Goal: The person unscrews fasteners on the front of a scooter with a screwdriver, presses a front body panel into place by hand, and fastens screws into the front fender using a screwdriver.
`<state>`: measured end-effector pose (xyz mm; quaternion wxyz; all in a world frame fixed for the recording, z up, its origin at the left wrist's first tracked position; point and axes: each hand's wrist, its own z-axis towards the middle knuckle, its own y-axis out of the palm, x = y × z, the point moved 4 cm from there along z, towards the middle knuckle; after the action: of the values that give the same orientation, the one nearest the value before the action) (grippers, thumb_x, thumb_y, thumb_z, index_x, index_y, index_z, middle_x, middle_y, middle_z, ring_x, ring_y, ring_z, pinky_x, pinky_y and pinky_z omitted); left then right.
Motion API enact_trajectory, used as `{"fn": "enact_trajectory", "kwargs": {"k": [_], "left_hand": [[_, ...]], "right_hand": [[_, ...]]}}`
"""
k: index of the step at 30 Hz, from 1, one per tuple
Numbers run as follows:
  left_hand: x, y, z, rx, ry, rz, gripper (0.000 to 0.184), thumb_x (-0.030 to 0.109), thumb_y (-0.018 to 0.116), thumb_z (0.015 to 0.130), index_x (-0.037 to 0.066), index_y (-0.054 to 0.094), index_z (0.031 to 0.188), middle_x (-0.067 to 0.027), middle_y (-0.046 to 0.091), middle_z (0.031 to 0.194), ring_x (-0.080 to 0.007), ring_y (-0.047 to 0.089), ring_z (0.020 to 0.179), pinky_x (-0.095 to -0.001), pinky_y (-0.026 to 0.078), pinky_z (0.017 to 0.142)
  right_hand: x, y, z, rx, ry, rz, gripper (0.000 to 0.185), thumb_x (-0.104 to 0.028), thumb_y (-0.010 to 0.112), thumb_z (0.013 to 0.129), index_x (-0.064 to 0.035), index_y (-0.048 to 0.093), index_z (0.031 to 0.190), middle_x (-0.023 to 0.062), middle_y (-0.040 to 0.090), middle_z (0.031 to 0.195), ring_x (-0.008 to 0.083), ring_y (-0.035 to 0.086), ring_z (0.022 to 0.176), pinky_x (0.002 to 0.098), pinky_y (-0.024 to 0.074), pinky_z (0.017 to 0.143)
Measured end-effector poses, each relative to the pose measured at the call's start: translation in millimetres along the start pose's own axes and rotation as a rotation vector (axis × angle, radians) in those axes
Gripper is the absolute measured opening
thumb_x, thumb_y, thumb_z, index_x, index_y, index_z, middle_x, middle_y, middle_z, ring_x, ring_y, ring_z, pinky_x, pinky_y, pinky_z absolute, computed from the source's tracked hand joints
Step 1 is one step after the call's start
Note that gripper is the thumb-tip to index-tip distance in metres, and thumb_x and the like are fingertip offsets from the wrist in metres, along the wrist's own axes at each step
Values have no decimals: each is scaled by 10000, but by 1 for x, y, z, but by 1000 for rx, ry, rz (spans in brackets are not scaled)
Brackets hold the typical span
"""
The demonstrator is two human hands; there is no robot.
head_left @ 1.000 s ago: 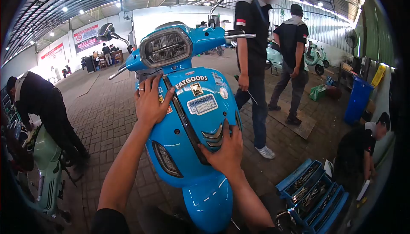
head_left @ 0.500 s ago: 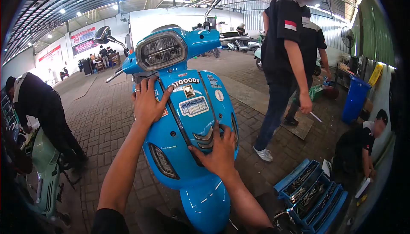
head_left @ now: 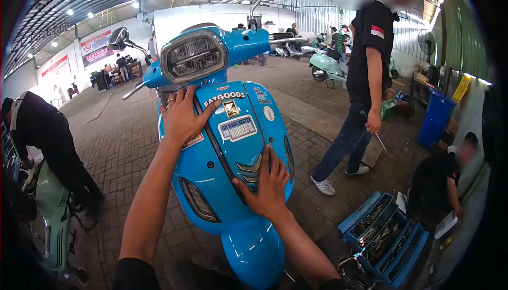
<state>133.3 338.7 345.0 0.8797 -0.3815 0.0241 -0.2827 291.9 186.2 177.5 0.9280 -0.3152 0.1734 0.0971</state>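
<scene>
A blue scooter [head_left: 201,205] faces me, its front panel covered with stickers. My left hand [head_left: 184,116] lies open on the upper left of that panel, fingers spread near the edge below the headlight [head_left: 194,58]. Low on the centre strip, my right hand [head_left: 267,184] rests open beside the chevron trim [head_left: 248,169], thumb apart from the fingers. A white-edged sticker [head_left: 237,128] shows between the two hands. Dark side grooves frame the centre strip, and small dark screw holes or screws sit beside it. Neither hand holds anything.
An open blue toolbox [head_left: 389,237] full of tools stands on the brick floor at lower right. One person [head_left: 365,78] walks past on the right, holding a thin tool. Another crouches by the wall. At left, someone bends over a green scooter [head_left: 53,205]. A blue bin [head_left: 436,118] stands farther right.
The walking person has moved right and uncovered a pale green scooter behind. My right fingers have straightened and lie flatter on the panel. My left hand stays on the panel's upper left.
</scene>
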Motion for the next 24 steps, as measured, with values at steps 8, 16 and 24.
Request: {"fn": "enact_trajectory", "kwargs": {"k": [8, 16, 24], "left_hand": [[-6, 6, 0, 70, 0, 25, 906, 809, 570, 854, 130, 551, 1453, -185, 594, 1364, -405, 562, 1310, -649, 339, 1094], [-5, 4, -2, 111, 5, 18, 860, 771, 595, 862, 118, 586, 1423, -153, 605, 1372, -384, 558, 1311, -614, 364, 1095], [-17, 20, 3, 174, 44, 46, 879, 800, 553, 871, 96, 613, 1396, -200, 638, 1324, -403, 615, 1235, -600, 386, 1068]], "right_hand": [[-14, -47, 125, 196, -144, 176, 823, -560, 488, 1033, 56, 326, 1555, 298, 388, 1508, 451, 363, 1401, 613, 221, 1152], [-15, 16, 156, 228, -354, 162, 743, -483, 516, 1038, -11, 326, 1580, 270, 362, 1569, 441, 351, 1441, 617, 195, 1183], [20, 17, 185, 383, -505, 734, 693, -351, 557, 1043, 23, 302, 1567, 273, 435, 1539, 417, 423, 1429, 561, 263, 1201]]}}
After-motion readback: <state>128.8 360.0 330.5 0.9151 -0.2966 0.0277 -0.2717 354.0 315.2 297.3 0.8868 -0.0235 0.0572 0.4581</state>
